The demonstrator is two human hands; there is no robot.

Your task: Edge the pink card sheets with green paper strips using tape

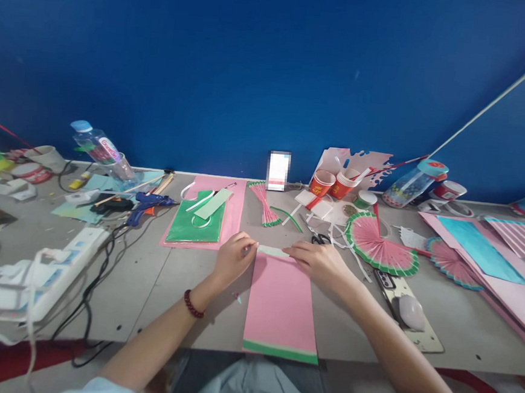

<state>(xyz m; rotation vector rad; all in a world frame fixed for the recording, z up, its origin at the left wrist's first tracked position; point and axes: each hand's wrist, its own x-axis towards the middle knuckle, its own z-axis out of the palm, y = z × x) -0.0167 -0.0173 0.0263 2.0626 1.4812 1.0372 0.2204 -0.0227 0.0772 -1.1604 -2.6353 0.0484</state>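
Note:
In front of me lies a pink paper sheet (pixel 281 301), with a green band (pixel 280 350) along its near edge. A pale green paper strip (pixel 271 251) lies across its far edge. My left hand (pixel 234 258) pinches the far left corner with thumb and finger closed. At the far right corner my right hand (pixel 318 262) grips the edge, its fingers pressed together on the strip; its thumb is mostly hidden. Whether the strip is stuck to the sheet or folded over it, I cannot tell.
Left are a green packet (pixel 196 230), a blue glue gun (pixel 146 208) and a power strip (pixel 68 275). Right are black scissors (pixel 321 238), a pink-and-green paper fan (pixel 383 248), a mouse (pixel 411 311) and red paper cups (pixel 322 183). A blue wall (pixel 236 73) stands behind.

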